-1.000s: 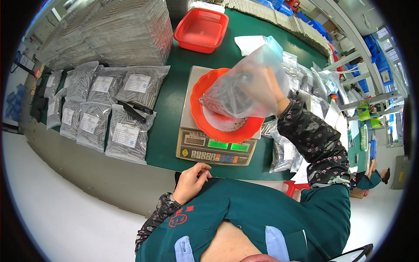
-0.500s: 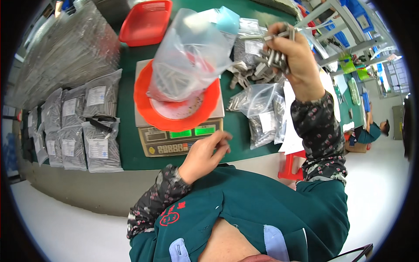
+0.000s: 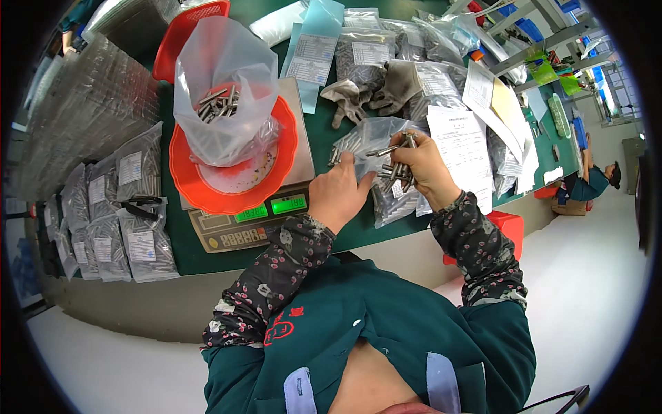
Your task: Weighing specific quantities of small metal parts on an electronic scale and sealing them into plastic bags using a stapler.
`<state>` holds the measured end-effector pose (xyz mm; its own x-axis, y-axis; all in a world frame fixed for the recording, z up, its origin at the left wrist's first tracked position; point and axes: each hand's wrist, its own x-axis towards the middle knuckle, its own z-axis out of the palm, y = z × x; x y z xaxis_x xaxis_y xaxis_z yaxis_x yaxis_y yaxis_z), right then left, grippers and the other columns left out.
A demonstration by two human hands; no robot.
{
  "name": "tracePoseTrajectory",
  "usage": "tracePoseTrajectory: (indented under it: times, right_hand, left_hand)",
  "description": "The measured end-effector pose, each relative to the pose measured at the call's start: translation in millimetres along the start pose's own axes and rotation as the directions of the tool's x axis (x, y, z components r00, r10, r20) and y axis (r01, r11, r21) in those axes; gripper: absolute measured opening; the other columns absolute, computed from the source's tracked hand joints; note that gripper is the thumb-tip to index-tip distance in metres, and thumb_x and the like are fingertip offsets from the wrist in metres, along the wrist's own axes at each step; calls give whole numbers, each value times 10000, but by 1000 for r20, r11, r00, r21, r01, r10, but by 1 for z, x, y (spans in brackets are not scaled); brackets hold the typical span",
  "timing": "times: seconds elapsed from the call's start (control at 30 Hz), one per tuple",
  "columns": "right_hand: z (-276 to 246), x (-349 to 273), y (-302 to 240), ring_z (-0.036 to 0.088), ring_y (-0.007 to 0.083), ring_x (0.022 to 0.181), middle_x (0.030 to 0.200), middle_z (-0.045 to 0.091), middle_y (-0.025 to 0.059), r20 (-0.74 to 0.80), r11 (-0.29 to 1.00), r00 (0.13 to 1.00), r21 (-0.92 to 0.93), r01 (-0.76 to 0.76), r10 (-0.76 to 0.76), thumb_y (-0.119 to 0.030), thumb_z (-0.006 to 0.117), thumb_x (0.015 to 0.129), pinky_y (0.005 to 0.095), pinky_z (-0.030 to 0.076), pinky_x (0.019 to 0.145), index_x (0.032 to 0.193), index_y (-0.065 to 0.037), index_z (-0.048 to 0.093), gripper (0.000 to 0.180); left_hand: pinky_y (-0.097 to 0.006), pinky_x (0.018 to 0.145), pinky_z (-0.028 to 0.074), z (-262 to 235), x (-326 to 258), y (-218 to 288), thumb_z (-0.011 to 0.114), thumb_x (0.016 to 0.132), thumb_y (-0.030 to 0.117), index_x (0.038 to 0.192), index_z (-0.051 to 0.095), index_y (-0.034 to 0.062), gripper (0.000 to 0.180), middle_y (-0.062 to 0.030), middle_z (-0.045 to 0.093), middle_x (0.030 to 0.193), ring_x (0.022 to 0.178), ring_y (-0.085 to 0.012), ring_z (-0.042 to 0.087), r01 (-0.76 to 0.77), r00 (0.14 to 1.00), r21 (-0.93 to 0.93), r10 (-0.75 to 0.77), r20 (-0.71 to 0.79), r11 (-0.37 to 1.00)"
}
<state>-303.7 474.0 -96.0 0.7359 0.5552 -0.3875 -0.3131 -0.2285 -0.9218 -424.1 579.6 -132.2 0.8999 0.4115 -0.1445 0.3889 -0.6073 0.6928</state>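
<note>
My right hand (image 3: 429, 167) is closed round a bunch of metal pins (image 3: 396, 169), whose ends stick out between the fingers. It is above a clear bag of pins (image 3: 394, 208) on the table. Just left of it, my left hand (image 3: 338, 194) has thumb and forefinger apart, its fingertips at the mouth of that bag beside loose-looking pins (image 3: 345, 146); whether they touch is unclear. On the left, a large open plastic bag (image 3: 200, 72) with several pins in its bottom stands in an orange scalloped bowl (image 3: 200, 199) on a digital scale (image 3: 238, 238) with lit green displays.
Labelled bags of pins (image 3: 141, 238) fill the left edge, before stacked clear trays (image 3: 89, 96). A red basket (image 3: 183, 34) is behind the bowl. Grey gloves (image 3: 396, 86), blue sheets (image 3: 315, 52) and printed papers (image 3: 458, 145) lie at the right back. A person (image 3: 593, 183) sits far right.
My right hand has come down and nearer, still holding pins. My left hand has moved right from the scale's front to the bag of pins. The whole view has shifted.
</note>
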Motion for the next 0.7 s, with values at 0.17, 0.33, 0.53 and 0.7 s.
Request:
tracePoseTrajectory:
  times: [0.17, 0.33, 0.53, 0.7]
  right_hand:
    - [-5, -8, -2, 495, 104, 530, 642, 515, 35, -45, 999, 998, 29, 42, -41, 50, 539, 630, 225, 399, 458, 788, 18, 534, 161]
    - [-2, -18, -15, 518, 115, 544, 642, 523, 41, -48, 1000, 999, 15, -4, 5, 45, 532, 634, 231, 421, 469, 792, 17, 539, 162]
    - [3, -12, 0, 469, 83, 538, 616, 491, 13, -41, 993, 999, -116, -9, 4, 37, 538, 636, 196, 366, 474, 754, 16, 544, 120]
    - [-7, 7, 28, 456, 85, 534, 626, 505, 22, -15, 961, 999, -274, -34, 31, 30, 555, 637, 203, 350, 467, 730, 14, 548, 95]
  left_hand:
    - [-450, 530, 431, 1, 2, 16, 543, 757, 327, 910, 384, 40, 362, -161, 577, 617, 599, -359, 571, -48, 998, 35, 49, -40, 998]
    - [-450, 504, 437, 9, 12, 2, 495, 787, 274, 871, 396, 30, 277, -179, 560, 572, 559, -360, 566, -43, 989, 83, 54, -138, 996]
    - [-439, 460, 437, 13, 12, -1, 434, 822, 204, 825, 407, 34, 172, -164, 552, 545, 504, -344, 557, -118, 968, 35, 123, -217, 992]
    - [-466, 468, 412, 21, 3, 4, 423, 831, 209, 788, 412, 49, 166, -164, 539, 554, 522, -362, 537, -153, 970, -42, 142, -200, 987]
